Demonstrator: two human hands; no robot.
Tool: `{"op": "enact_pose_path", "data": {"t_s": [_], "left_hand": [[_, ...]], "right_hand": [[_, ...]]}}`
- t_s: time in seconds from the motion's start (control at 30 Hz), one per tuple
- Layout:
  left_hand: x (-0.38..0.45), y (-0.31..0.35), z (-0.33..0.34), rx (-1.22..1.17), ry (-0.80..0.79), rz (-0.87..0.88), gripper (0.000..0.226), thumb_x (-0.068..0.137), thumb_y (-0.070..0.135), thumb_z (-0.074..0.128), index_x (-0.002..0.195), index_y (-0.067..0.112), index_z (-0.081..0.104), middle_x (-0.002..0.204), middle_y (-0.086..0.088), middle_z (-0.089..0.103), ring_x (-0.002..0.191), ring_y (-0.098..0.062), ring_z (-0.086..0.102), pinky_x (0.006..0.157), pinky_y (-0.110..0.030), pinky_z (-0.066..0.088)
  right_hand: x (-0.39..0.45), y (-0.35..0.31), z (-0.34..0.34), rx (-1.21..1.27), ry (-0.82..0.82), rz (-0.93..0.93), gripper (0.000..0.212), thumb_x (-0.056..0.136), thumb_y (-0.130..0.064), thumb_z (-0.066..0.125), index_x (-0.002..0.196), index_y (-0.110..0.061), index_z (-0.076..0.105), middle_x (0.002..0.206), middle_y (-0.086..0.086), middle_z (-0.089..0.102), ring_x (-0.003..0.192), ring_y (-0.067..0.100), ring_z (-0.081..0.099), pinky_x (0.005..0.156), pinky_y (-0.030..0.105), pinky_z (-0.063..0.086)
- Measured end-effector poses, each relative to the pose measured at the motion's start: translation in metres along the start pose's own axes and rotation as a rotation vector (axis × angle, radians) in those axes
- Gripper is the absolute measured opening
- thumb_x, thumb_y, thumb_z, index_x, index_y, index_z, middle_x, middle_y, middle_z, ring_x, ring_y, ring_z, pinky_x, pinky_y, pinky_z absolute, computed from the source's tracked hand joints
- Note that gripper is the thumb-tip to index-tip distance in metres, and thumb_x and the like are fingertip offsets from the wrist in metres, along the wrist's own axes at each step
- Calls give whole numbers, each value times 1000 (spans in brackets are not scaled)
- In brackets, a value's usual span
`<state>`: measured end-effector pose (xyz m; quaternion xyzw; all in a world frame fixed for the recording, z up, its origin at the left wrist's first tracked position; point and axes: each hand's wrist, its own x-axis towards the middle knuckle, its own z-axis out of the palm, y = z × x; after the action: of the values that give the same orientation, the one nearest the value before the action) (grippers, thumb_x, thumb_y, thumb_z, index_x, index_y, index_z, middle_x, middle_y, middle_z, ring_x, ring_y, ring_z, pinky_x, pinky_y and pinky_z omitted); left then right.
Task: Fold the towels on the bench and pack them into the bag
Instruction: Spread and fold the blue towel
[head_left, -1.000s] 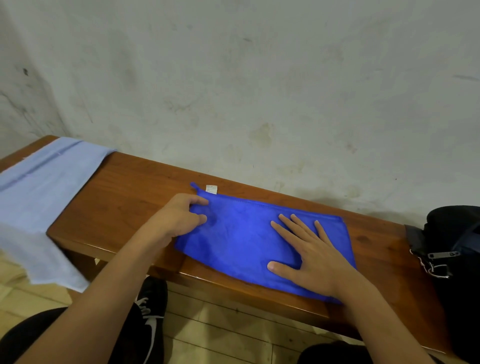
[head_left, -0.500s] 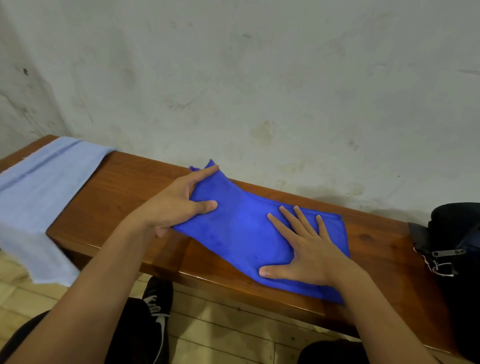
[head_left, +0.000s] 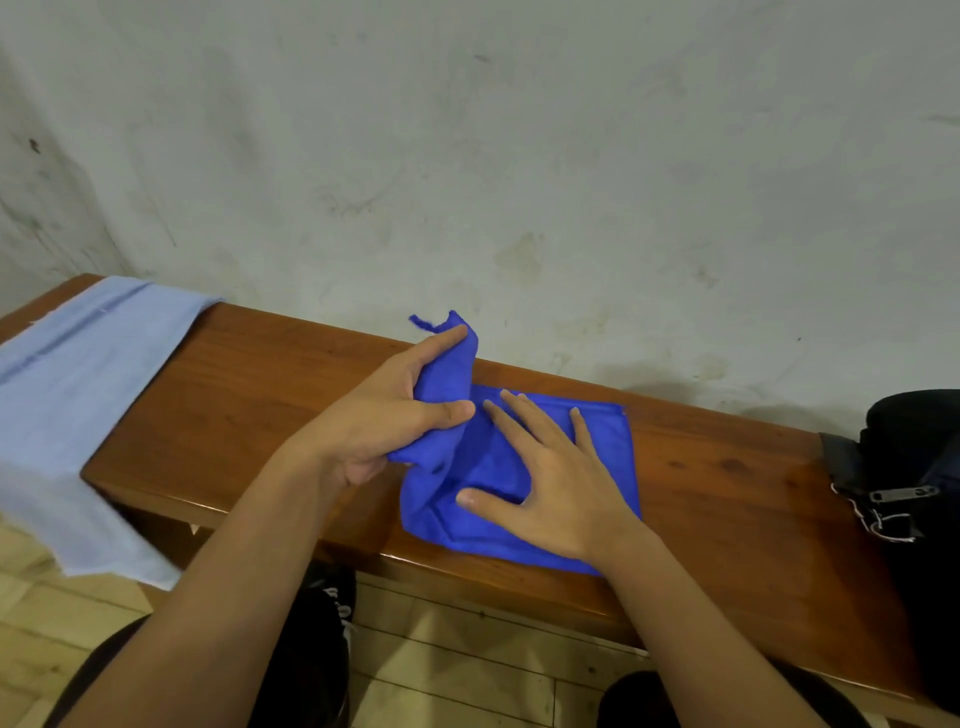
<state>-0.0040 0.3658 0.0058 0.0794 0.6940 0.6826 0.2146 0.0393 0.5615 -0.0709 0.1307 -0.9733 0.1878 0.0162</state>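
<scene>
- My left hand (head_left: 384, 415) grips the left end of the royal-blue towel (head_left: 597, 447), thumb in front and forefinger stretched along the back of the cloth, so that this end stands raised off the bench (head_left: 249, 384) and bunched in my grasp.
- A small loop of blue cloth sticks up from the raised corner, just above my forefinger.
- My right hand (head_left: 550, 483) lies flat on the rest of the towel, fingers straight and spread, thumb out to the left, pressing the cloth down on the wood and closing on nothing.
- The towel sits about the middle of the wooden bench, its near edge reaching the bench's front lip and its right part lying flat under my palm.
- A second towel, pale blue (head_left: 67, 395), is draped over the left end of the bench and hangs down past the front edge, well apart from the one I hold.
- The black bag (head_left: 914, 457) stands at the right end of the bench, with a metal zip pull and a strap facing me; I cannot tell whether it is unzipped.
- Behind the bench rises a stained whitish wall (head_left: 519, 156).
- Below the bench I see a wood-patterned floor (head_left: 467, 670), my dark-clad knees and a black shoe (head_left: 332, 597).
</scene>
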Motion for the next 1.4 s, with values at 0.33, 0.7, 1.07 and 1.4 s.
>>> {"op": "enact_pose_path", "data": {"t_s": [0.33,0.7,1.07,1.4], "left_hand": [[9,1,28,128,-27,8,71,88,1,69,146,35,43,136,9,49,113,-11,60,86,-25,57],[31,-11,90,94,78,25,57,94,7,60,145,24,40,93,-5,70,63,-12,67,60,-24,54],[51,-16,62,393,84,196,47,91,39,64,133,22,52,102,8,64,82,7,58,75,-14,47],[34,-27,50,700,-364,-131,91,74,18,86,148,30,34,107,1,60,94,-16,64,85,-32,56]], "right_hand": [[-29,56,-29,-110,114,130,67,92,-64,23,143,-30,51,156,-11,37,145,8,29,123,38,12],[-46,2,-35,704,86,73,43,76,-34,84,112,-28,63,102,-13,70,93,13,65,83,26,53],[-52,16,-44,1019,196,417,7,65,-10,51,62,-5,48,65,9,43,65,19,36,61,33,28],[-80,55,-63,787,331,558,37,94,-10,59,62,-10,41,52,-3,45,50,11,42,53,26,35]]}}
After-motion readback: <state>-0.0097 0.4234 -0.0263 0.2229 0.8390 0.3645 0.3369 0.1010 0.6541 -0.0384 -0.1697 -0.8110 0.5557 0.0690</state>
